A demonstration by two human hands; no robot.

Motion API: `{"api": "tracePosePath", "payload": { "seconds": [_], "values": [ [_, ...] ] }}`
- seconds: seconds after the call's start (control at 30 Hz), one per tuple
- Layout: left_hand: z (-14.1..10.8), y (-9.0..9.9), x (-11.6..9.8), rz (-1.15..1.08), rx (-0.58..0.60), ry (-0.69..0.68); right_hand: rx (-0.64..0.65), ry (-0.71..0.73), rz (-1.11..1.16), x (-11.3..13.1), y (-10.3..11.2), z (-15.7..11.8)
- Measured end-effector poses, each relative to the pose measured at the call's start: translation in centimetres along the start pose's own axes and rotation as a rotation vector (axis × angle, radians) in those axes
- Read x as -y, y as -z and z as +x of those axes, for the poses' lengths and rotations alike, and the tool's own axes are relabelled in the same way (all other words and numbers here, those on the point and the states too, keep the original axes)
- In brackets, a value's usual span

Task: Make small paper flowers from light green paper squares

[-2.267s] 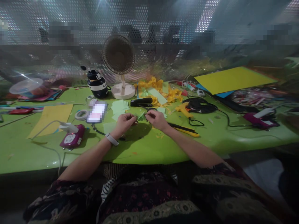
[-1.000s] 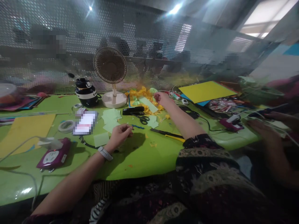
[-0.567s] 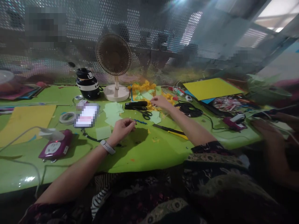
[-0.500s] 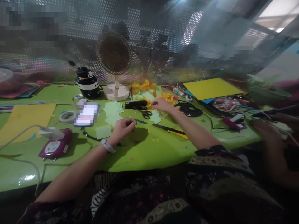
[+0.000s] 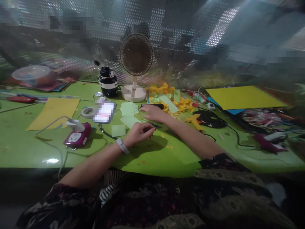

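Observation:
My left hand (image 5: pixel 139 133), with a pale band on the wrist, is closed in a pinch above the green table. A small blue twisted strip (image 5: pixel 156 125) shows just behind its fingertips; whether the fingers hold it I cannot tell. My right hand (image 5: pixel 152 113) reaches across with its fingers stretched left, at the edge of a pile of light green paper slips (image 5: pixel 128 109). Behind it lies a black stapler (image 5: pixel 158 106), partly covered by the hand. A single green paper square (image 5: pixel 118 130) lies left of my left hand.
Yellow paper pieces (image 5: pixel 164 87) heap behind my right arm, near a yellow glue gun (image 5: pixel 194 121) and coiled black cable (image 5: pixel 212 119). A fan (image 5: pixel 134 92), black bottle (image 5: pixel 109 86), phone (image 5: pixel 105 113), tape roll (image 5: pixel 87 112) and purple power socket (image 5: pixel 78 135) stand or lie leftward.
My right hand has moved left from beside the yellow pieces to the green slips. My left hand stays pinched. The view has turned left, and another person's arm at right has left the picture.

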State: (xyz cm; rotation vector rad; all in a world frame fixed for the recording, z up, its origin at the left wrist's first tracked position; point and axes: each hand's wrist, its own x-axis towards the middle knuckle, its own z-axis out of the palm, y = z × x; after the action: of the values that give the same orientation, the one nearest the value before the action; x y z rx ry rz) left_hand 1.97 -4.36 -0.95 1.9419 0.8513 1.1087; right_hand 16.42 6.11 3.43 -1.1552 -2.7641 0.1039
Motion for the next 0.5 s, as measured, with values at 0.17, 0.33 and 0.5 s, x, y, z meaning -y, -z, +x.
{"api": "tracePosePath", "payload": {
  "seconds": [0.17, 0.33, 0.5],
  "values": [
    [-0.3, 0.0, -0.9, 0.169, 0.064, -0.187, 0.046, -0.063, 0.073, 1.9, -1.8, 5.9],
    [-0.2, 0.1, -0.8, 0.261, 0.145, -0.199, 0.103, -0.127, 0.137, 0.5, -2.7, 10.9],
    [-0.1, 0.1, -0.4, 0.326, 0.167, -0.174, 0.15, -0.106, 0.125, -0.6, -3.8, 13.5]
  ]
}}
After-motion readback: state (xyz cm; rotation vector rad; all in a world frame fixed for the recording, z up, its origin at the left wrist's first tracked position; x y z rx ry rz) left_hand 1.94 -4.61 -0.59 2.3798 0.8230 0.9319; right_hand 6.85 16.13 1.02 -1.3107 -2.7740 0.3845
